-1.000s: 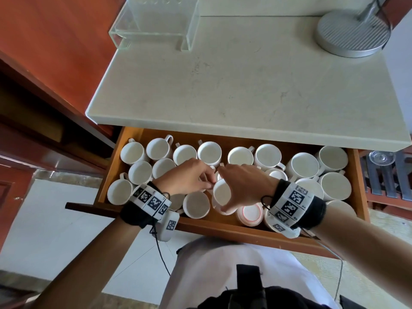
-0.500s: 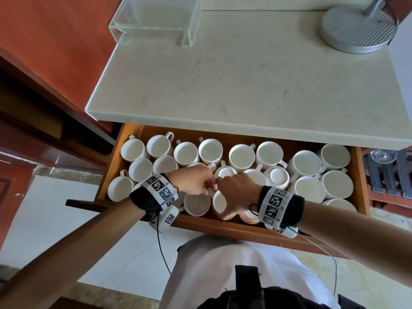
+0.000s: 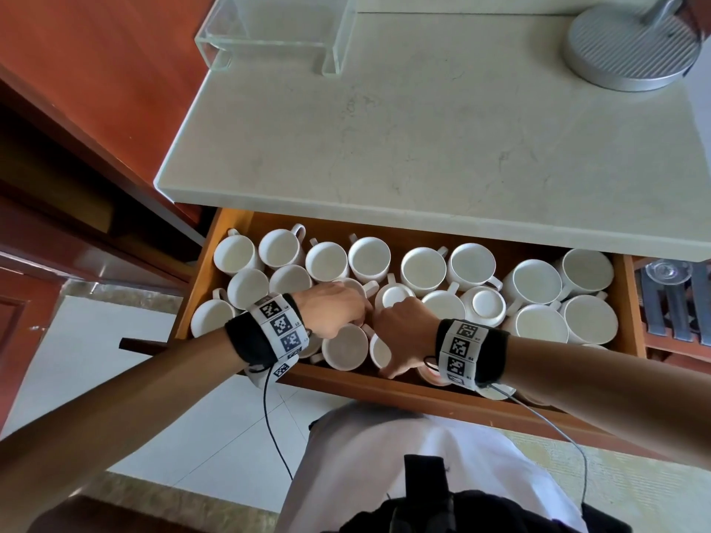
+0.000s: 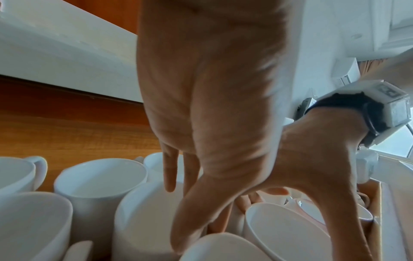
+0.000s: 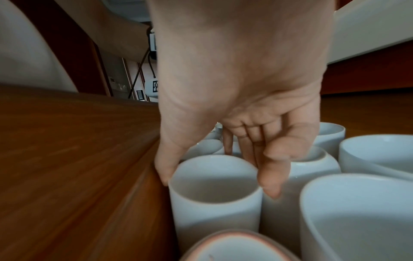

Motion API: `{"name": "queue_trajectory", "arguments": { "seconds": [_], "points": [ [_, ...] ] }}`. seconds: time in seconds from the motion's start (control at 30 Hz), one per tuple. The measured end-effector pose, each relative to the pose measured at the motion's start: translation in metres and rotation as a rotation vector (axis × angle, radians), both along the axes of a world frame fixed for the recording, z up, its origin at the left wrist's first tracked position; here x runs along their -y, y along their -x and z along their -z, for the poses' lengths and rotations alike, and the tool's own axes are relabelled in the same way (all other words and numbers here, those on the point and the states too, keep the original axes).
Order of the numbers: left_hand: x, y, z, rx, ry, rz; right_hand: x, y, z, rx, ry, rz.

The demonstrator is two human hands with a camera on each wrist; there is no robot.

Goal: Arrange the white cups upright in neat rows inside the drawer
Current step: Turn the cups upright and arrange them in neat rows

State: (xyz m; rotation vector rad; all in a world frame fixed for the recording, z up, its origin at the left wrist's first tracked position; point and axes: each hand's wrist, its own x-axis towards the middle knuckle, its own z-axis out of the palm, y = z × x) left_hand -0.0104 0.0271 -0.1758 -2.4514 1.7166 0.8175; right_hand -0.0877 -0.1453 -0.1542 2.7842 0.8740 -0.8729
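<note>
From the head view both hands work mid-drawer (image 3: 631, 302) among crowded white cups (image 3: 423, 269), while the left wrist view shows the left hand (image 4: 214, 123) spread loosely over cups, grip unclear, and the right wrist view shows the right hand (image 5: 241, 106) pinching an upright cup (image 5: 214, 190) against the front wall, presumably to align it.

Both hands (image 3: 404, 325) low, fingers down

We take this for a kitchen or pantry. Where the hands reach in, an open wooden drawer (image 3: 631, 302) is packed with plain white ceramic cups (image 3: 368, 259). Directly above it runs a pale stone counter (image 3: 423, 140), bearing a clear acrylic stand (image 3: 269, 28) and a ribbed round metal base (image 3: 631, 48). Reddish wood cabinetry (image 3: 96, 71) stands left; pale tiled floor (image 3: 96, 359) below.
</note>
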Motion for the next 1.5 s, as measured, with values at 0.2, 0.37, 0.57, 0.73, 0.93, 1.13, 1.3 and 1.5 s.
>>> {"name": "queue_trajectory", "arguments": {
  "seconds": [0.2,0.37,0.57,0.73,0.93,1.13,1.3,1.5],
  "points": [
    [0.006,-0.002,-0.009,-0.004,-0.087,0.021,0.013,0.002,0.001,0.021,-0.055,-0.039],
    [0.018,-0.003,-0.015,-0.013,-0.17,-0.087,0.042,-0.001,-0.002,-0.087,-0.088,0.001],
    [0.054,0.005,-0.026,0.11,0.011,-0.235,0.092,-0.012,-0.021,0.022,-0.16,0.176],
    [0.085,0.008,-0.024,0.195,-0.073,-0.223,0.107,-0.02,-0.011,0.117,-0.071,0.299],
    [0.098,0.012,-0.01,0.129,-0.097,-0.336,0.104,-0.016,0.009,0.079,-0.096,0.396],
    [0.095,0.015,-0.002,0.142,-0.109,-0.31,0.102,-0.011,0.017,0.052,-0.093,0.406],
    [0.094,0.015,-0.008,0.14,-0.11,-0.291,0.099,-0.015,0.01,-0.026,-0.113,0.468],
    [0.094,0.014,-0.015,0.098,-0.142,-0.317,0.102,-0.018,0.002,-0.063,-0.148,0.491]
  ]
}}
